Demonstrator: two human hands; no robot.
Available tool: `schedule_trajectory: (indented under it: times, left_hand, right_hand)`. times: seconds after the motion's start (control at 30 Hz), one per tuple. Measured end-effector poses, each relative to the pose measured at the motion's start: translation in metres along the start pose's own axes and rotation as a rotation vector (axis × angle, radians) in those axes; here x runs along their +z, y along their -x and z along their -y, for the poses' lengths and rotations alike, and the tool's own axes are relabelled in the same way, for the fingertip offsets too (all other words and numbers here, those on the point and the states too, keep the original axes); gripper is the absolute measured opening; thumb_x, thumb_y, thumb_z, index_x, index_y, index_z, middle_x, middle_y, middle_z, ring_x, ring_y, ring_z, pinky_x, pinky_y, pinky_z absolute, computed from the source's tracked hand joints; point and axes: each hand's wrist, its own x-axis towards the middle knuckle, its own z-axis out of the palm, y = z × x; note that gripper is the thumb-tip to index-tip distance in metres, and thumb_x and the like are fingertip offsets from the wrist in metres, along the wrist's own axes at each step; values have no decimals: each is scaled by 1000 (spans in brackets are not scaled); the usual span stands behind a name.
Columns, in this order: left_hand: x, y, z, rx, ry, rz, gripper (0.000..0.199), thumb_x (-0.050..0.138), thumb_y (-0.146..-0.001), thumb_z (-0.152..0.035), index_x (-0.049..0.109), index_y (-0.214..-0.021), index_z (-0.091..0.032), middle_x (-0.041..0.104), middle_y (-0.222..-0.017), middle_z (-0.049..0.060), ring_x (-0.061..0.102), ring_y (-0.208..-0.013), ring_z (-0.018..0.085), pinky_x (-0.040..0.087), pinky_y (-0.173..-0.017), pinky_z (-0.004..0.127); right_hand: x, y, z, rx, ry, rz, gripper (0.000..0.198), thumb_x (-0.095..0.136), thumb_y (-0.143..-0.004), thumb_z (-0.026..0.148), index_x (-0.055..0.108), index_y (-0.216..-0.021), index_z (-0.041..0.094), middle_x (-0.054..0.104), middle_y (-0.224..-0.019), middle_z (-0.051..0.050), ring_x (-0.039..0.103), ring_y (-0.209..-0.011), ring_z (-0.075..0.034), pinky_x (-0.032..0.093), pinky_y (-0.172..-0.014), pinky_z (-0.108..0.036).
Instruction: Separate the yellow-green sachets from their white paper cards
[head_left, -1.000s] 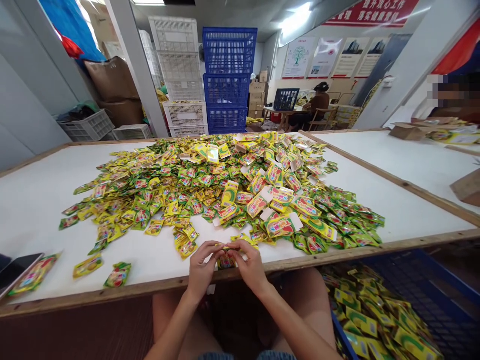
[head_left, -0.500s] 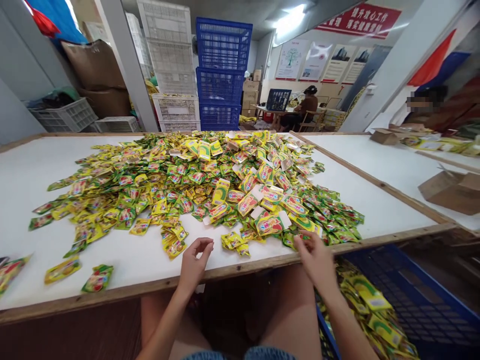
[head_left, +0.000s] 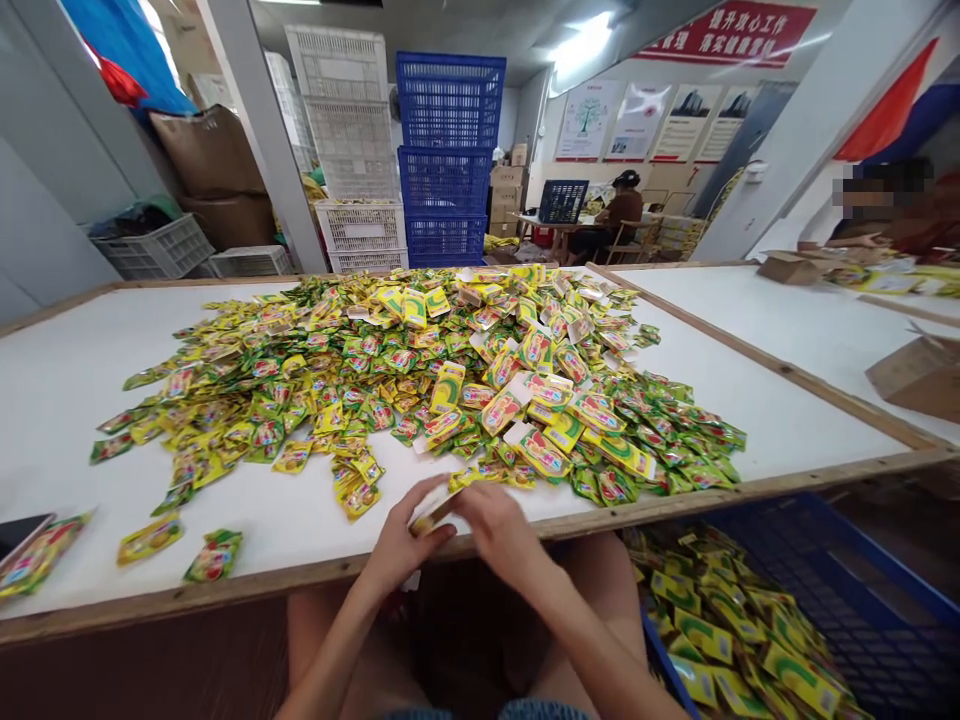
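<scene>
Just above the front edge of the table, my left hand is closed around a small carton, tilted, with a pale side showing. My right hand is at the carton's right end, its fingers curled together and slightly blurred. Whether those fingers hold a sachet or only the carton's flap is hidden. Beyond both hands lies a large heap of yellow and green sachets. Several yellow printed cartons, some with white flaps open, rest on the heap's right part.
A wooden rim edges the white table. Below on the right stands a blue crate holding many yellow cartons. A phone lies at far left. Stacked crates and a seated person are behind.
My right hand has moved left from the green sachets to meet my left hand. A carton now shows in my left hand. The view has shifted slightly.
</scene>
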Motion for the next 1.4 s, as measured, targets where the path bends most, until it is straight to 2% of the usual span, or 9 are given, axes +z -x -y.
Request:
schedule_trajectory:
  times: [0.07,0.2,0.27,0.43,0.67,0.83,1.0,1.13,1.4]
  left_hand:
    - [-2,2,4,-61,44,-4,36,61,-74,-30,60,-108,-20,63,-110,9,55,-106,25,39,-95,39]
    - [-7,3,16,-115,199,-158,36,58,-77,-33,58,-109,-15,67,-95,10,60,-92,23,46,-82,34]
    - [-7,2,19,-122,262,-181,38,60,-76,-33,57,-108,-14,67,-92,11,61,-90,23,47,-78,32]
    - [-7,0,18,-138,288,-183,36,62,-74,-32,59,-104,-13,67,-90,10,61,-89,22,47,-77,32]
    - [-9,0,21,-158,317,-189,37,63,-74,-33,59,-105,-14,67,-90,9,61,-87,21,47,-78,32]
    - [-8,-3,19,-169,280,-157,36,63,-74,-33,60,-104,-13,67,-89,9,61,-86,21,47,-79,32]
    - [-10,-2,18,-159,256,-187,37,63,-73,-34,60,-103,-12,67,-91,11,62,-86,22,47,-80,34]
    - [-10,-2,19,-168,240,-177,37,63,-74,-34,61,-103,-12,67,-92,11,62,-87,22,47,-81,34]
    - [-9,-2,22,-159,262,-175,35,63,-74,-33,61,-103,-14,67,-90,9,62,-87,22,47,-77,31]
  right_hand:
    - [14,-5,7,-45,-55,29,26,38,-86,12,56,-102,23,61,-94,-4,55,-89,-17,42,-77,-28]
    - [15,-30,-27,149,84,-154,20,40,-86,17,54,-100,19,60,-88,-6,54,-83,-19,42,-74,-31]
    - [12,-46,-54,189,289,-90,16,47,-81,16,57,-94,19,60,-92,-8,51,-90,-23,39,-78,-34]
    - [22,-76,-92,210,563,167,41,59,-75,24,51,-116,23,54,-114,-10,42,-108,-27,29,-86,-39]
    - [22,-78,-99,155,512,179,14,52,-82,24,63,-89,22,61,-93,-5,50,-94,-21,25,-85,-37]
    - [28,-83,-104,139,463,167,45,62,-72,23,53,-115,22,52,-120,-9,39,-112,-28,22,-90,-41]
    - [32,-96,-105,160,401,161,18,60,-74,25,64,-91,21,64,-91,-6,51,-94,-24,24,-89,-40]
    - [26,-93,-104,210,340,96,22,53,-79,37,63,-77,17,62,-71,-4,54,-72,-18,34,-76,-32]
    - [-8,-80,-94,288,223,-64,37,36,-85,43,59,-83,14,55,-65,-1,45,-57,-13,32,-54,-22]
